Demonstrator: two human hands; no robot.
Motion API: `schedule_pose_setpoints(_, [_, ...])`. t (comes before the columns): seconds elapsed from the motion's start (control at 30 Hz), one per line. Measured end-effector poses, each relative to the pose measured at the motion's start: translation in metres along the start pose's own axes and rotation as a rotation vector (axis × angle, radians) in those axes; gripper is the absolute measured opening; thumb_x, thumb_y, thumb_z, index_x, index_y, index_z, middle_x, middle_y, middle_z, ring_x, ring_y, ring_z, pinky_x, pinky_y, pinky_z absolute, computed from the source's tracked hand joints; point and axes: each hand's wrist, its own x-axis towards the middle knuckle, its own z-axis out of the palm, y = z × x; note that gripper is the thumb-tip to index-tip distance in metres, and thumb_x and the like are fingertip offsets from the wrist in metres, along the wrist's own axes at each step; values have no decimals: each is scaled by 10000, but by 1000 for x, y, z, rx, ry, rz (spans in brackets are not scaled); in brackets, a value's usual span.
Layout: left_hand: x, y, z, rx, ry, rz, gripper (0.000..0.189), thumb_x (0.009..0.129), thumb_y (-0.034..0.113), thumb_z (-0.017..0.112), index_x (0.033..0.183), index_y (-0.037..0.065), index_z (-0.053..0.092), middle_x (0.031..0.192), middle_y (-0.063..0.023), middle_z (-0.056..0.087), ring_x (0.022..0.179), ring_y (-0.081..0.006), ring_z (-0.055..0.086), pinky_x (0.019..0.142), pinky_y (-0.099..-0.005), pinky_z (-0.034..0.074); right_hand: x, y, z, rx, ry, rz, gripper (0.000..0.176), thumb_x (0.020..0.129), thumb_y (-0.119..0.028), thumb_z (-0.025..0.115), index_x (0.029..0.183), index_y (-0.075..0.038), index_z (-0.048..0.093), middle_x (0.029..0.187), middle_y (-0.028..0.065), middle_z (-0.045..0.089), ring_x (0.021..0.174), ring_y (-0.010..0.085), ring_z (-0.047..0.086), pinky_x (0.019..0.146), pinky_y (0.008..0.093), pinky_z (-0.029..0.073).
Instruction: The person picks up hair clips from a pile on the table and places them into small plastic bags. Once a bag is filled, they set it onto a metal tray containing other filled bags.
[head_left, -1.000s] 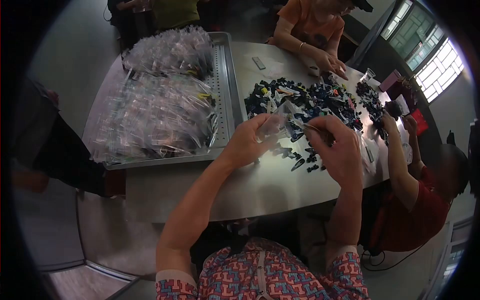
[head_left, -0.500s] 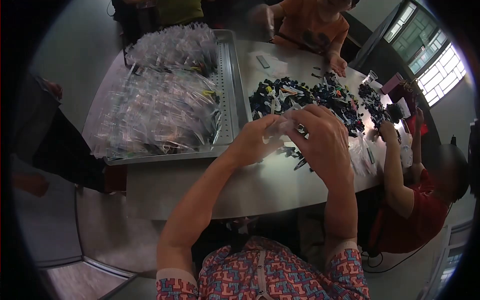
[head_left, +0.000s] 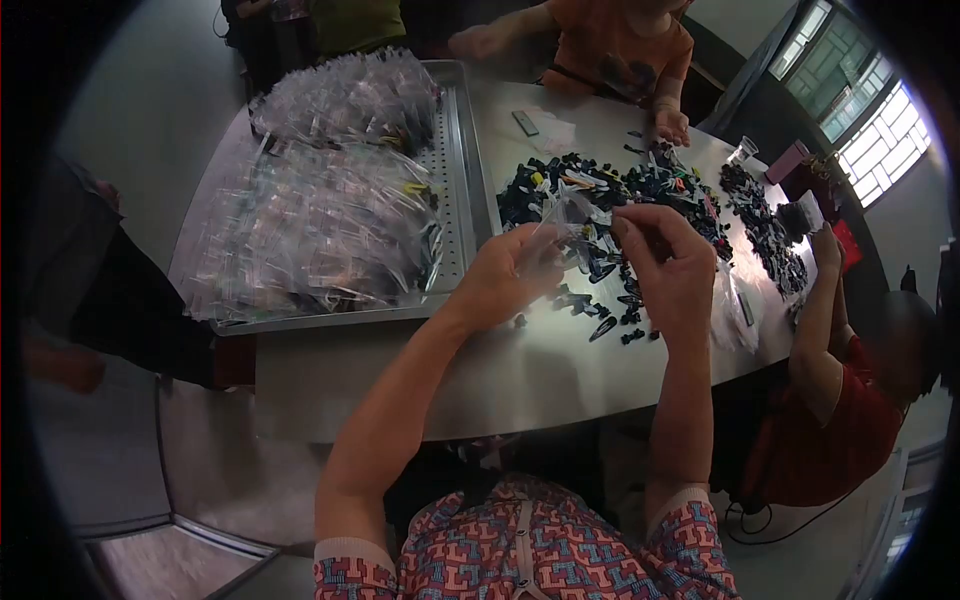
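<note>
A clear plastic bag (head_left: 552,250) is held by my left hand (head_left: 502,278), its fingers closed on the lower left part. My right hand (head_left: 672,262) is at the bag's upper right, thumb and forefinger pinched together; a small pale bit shows at the fingertips, too small to name. Beyond and below both hands lies a spread heap of small dark pieces (head_left: 600,185), some of them white, yellow and orange. To the left, a metal tray (head_left: 478,190) bears a big pile of filled clear bags (head_left: 320,220).
A co-worker in orange (head_left: 620,50) sits across the table (head_left: 480,380); another in red (head_left: 840,430) sits at the right. Further dark pieces (head_left: 760,230), clear bags (head_left: 735,315), a cup (head_left: 742,152) and a pink box (head_left: 787,162) stand or lie at the right.
My right hand has moved slightly right and down, away from my left, and the bag between them is more visible. The co-worker in red has drawn a hand back from the dark pieces.
</note>
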Motion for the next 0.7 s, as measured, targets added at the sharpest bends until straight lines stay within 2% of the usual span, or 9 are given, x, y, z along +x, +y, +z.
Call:
schedule_pose_setpoints(0.07, [0, 1, 0, -105, 6, -50, 471, 877, 28, 719, 1322, 5, 567, 1145, -50, 622, 1082, -128, 584, 991, -288, 455, 2, 23, -3, -218, -165, 61, 131, 869, -72, 735, 992, -27, 734, 802, 66, 705, 666, 114, 616, 625, 265, 493])
schedule_pose_setpoints(0.17, [4, -10, -3, 9, -1, 43, 460, 886, 12, 706, 1322, -9, 559, 1149, -49, 621, 1088, -122, 581, 993, -277, 452, -6, 71, 11, -390, -354, -61, 125, 828, -115, 742, 931, -46, 744, 842, 86, 685, 727, 235, 658, 696, 356, 524])
schedule_pose_setpoints(0.2, [4, -9, -2, 13, -1, 46, 460, 886, 12, 706, 1322, -9, 559, 1149, -49, 621, 1088, -122, 581, 993, -277, 452, -10, 83, 16, -424, -378, -87, 144, 817, -115, 735, 953, -69, 745, 891, 87, 670, 859, 277, 658, 758, 394, 519])
schedule_pose_setpoints(0.3, [4, -9, -1, -20, 21, 15, 457, 892, -6, 692, 1326, -10, 551, 1151, -47, 620, 1096, -119, 577, 992, -270, 450, -15, 90, 28, -550, -426, -161, 180, 787, -115, 730, 966, -91, 726, 929, 80, 603, 956, 296, 598, 818, 416, 496])
schedule_pose_setpoints(0.4, [3, -11, -1, -32, 19, 39, 444, 889, -11, 688, 1314, -6, 561, 1127, -43, 629, 1084, -117, 578, 973, -269, 458, -13, 95, 33, -659, -398, -269, 121, 785, -162, 714, 892, -108, 736, 941, 75, 621, 957, 280, 608, 826, 402, 497])
schedule_pose_setpoints(0.47, [7, -21, -3, 161, 47, 129, 433, 885, -1, 697, 1300, -8, 573, 1101, -38, 629, 1065, -110, 576, 957, -264, 463, -11, 101, 35, -647, -383, -362, 85, 763, -157, 715, 815, -93, 698, 908, 71, 599, 922, 274, 597, 803, 402, 495])
schedule_pose_setpoints(0.5, [4, 2, -2, 311, 51, 141, 430, 874, 18, 711, 1285, -7, 588, 1082, -29, 627, 1050, -106, 574, 952, -268, 466, -9, 100, 36, -644, -398, -390, 84, 758, -154, 716, 799, -86, 687, 903, 71, 597, 916, 275, 595, 802, 403, 495])
schedule_pose_setpoints(0.6, [5, -14, 1, -6, 55, 71, 437, 861, 33, 721, 1279, 2, 600, 1107, -26, 612, 1050, -110, 569, 971, -278, 464, -1, 98, 34, -603, -443, -427, 92, 749, -139, 719, 806, -79, 678, 888, 77, 605, 908, 282, 596, 802, 404, 498])
schedule_pose_setpoints(0.7, [6, -17, 1, -2, 34, 68, 452, 869, 5, 710, 1303, -3, 582, 1137, -19, 603, 1086, -103, 551, 998, -273, 449, 6, 101, 31, -538, -544, -329, 111, 733, -142, 731, 798, -73, 673, 864, 90, 610, 903, 294, 604, 805, 415, 500])
